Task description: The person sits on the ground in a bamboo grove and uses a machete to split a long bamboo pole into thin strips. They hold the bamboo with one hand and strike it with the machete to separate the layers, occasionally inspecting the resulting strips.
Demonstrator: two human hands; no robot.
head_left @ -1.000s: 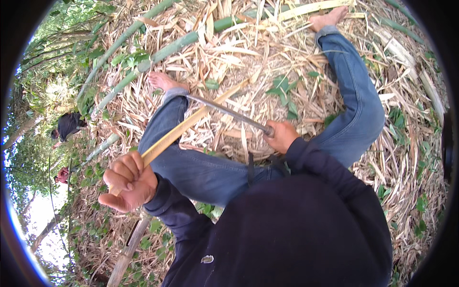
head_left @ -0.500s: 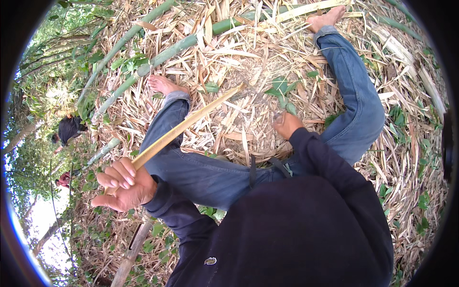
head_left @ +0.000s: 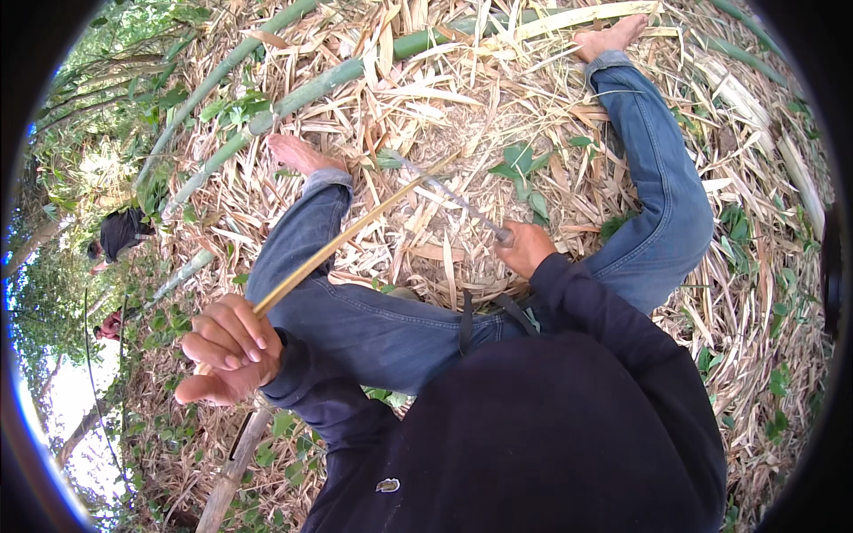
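Note:
My left hand [head_left: 229, 348] is closed around the near end of a long yellowish bamboo strip [head_left: 342, 235]. The strip slants up and away to the right, over my bent left leg, with its far tip above the litter between my legs. In my right hand [head_left: 526, 247] is the handle of a knife, its long thin grey blade [head_left: 458, 197] pointing up and to the left. Near the strip's far end the blade crosses it in view; whether they touch I cannot tell.
Dry bamboo leaves and shavings [head_left: 444, 253] cover the ground around my bare feet. Green bamboo poles [head_left: 324, 84] lie across the far side. A small leafy plant [head_left: 522, 169] stands between my legs. Another person [head_left: 122, 233] is at the far left among greenery.
The knife blade has swung into clear view at the strip's far end; my right hand moved slightly left and down. The strip has turned and now looks narrower.

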